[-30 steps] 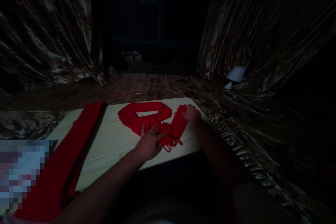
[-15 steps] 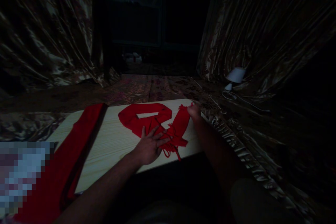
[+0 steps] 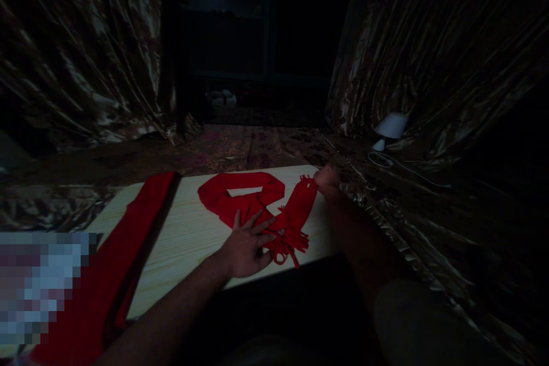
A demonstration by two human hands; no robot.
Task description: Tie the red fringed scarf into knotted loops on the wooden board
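Note:
A red fringed scarf (image 3: 231,201) lies in a loop on a pale wooden tabletop (image 3: 184,243), with its ends crossing toward the front right. My left hand (image 3: 249,249) is spread flat on the crossing part, fingers apart, pressing it against the wood. At the far right corner of the tabletop, my right hand (image 3: 328,178) is closed on the fringe of one scarf end, which stretches diagonally up from the crossing. Loose tassels hang toward the near edge, just right of my left hand.
Another long red cloth (image 3: 124,240), folded, runs along the left side of the tabletop. A blurred-out patch (image 3: 38,286) covers the lower left. Beyond the table are a small white lamp (image 3: 391,126) with a cord, patterned curtains (image 3: 377,40) and a patterned cover (image 3: 257,146).
My right hand has drawn the fringed end slightly outward to the right. My left hand stays flat on the scarf. The whole view has shifted a little.

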